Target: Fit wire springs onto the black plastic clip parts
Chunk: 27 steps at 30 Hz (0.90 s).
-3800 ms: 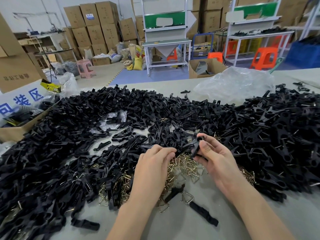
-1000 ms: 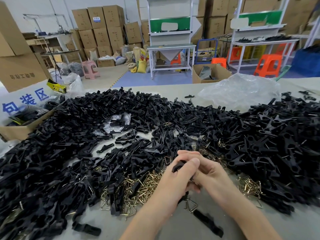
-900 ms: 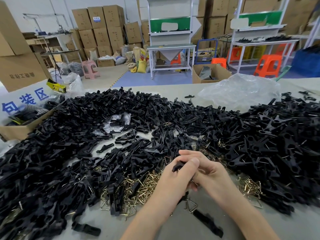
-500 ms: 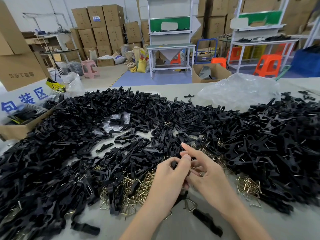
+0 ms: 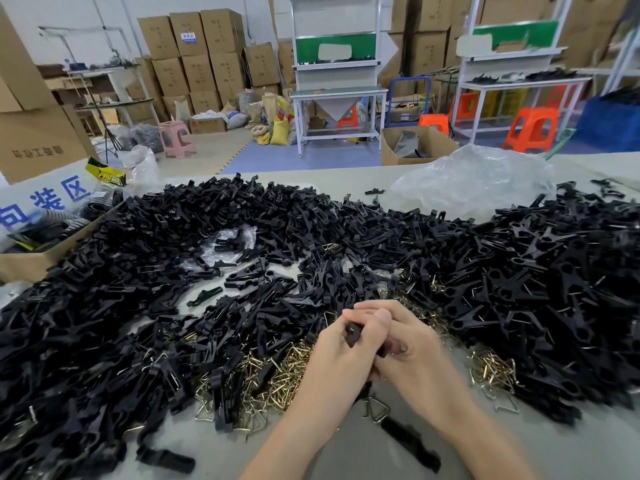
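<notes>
Hands, two, bare, pressed together low at centre. The left hand [image 5: 341, 353] curls round a black clip [image 5: 353, 332], and one end of it shows beside the thumb. The right hand [image 5: 417, 356] closes on the same clip from the other side, its fingers lying over the left fingertips. Whether a spring is on the held clip cannot be told.

- Springs [image 5: 277, 374]: brass-coloured wire, a loose heap just left of the hands, partly under black parts. There is a smaller heap [image 5: 491, 370] to the right.
- Single spring [image 5: 379, 410]: triangular, on the bench below the wrists.
- Stray part [image 5: 410, 441]: black, flat on the bench [image 5: 571, 452] near the right forearm.
- Clip pile [image 5: 121, 306]: black parts spread across the bench from left to right, around and beyond the hands.
- Bag [image 5: 478, 178]: clear plastic, crumpled, at the far right of the bench.
- Box [image 5: 31, 261]: cardboard, at the left bench edge, touching the pile.
- Stools [image 5: 531, 128]: orange, on the floor beyond the bench.
</notes>
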Each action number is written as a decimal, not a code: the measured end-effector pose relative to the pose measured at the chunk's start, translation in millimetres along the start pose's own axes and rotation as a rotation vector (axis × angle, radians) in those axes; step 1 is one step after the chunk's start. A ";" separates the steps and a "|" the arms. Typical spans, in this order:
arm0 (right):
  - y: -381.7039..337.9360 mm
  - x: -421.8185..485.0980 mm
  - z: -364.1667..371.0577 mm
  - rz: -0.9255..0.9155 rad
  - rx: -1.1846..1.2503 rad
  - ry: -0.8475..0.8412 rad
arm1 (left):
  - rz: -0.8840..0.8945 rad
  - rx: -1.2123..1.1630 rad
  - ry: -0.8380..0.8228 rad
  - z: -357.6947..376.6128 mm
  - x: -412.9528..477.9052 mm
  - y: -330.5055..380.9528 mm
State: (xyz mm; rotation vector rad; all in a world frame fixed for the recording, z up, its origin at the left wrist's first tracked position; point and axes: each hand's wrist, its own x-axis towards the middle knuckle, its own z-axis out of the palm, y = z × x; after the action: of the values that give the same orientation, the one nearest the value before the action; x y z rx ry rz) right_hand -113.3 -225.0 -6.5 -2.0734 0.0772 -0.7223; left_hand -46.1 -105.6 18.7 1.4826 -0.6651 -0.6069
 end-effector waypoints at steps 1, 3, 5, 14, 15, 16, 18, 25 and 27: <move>1.7 0.6 -0.6 0.021 -0.001 0.006 | 0.005 -0.020 -0.028 -0.3 0.0 -0.2; 2.8 1.5 -3.4 0.035 0.035 0.023 | 0.020 -0.027 -0.092 0.6 0.2 -2.0; -1.8 4.2 -10.6 0.012 -0.001 0.157 | 0.037 -0.036 -0.153 2.9 -0.5 -4.5; 3.0 6.9 -48.6 0.416 0.341 0.496 | 0.084 -0.063 -0.095 6.7 -1.2 -6.9; 1.5 5.8 -41.9 0.398 0.307 0.434 | 0.103 -0.003 -0.044 5.5 -0.9 -6.9; 0.4 4.4 -35.0 0.377 0.271 0.365 | 0.124 0.092 0.023 3.1 -0.2 -6.6; 1.0 1.8 -24.6 0.358 0.196 0.234 | 0.182 0.360 0.181 -6.5 5.2 -6.9; 7.9 -1.6 -19.5 0.390 0.149 0.147 | 0.069 1.329 0.135 -70.1 51.9 6.1; 8.4 -1.6 -19.0 0.393 0.144 0.138 | -0.117 1.349 -0.068 -79.0 67.3 12.7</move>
State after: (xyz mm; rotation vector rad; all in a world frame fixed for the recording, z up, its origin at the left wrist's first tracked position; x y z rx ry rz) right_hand -122.8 -243.6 -6.0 -1.7955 0.4831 -0.6058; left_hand 57.0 -100.0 35.1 2.7587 -1.1385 -0.2423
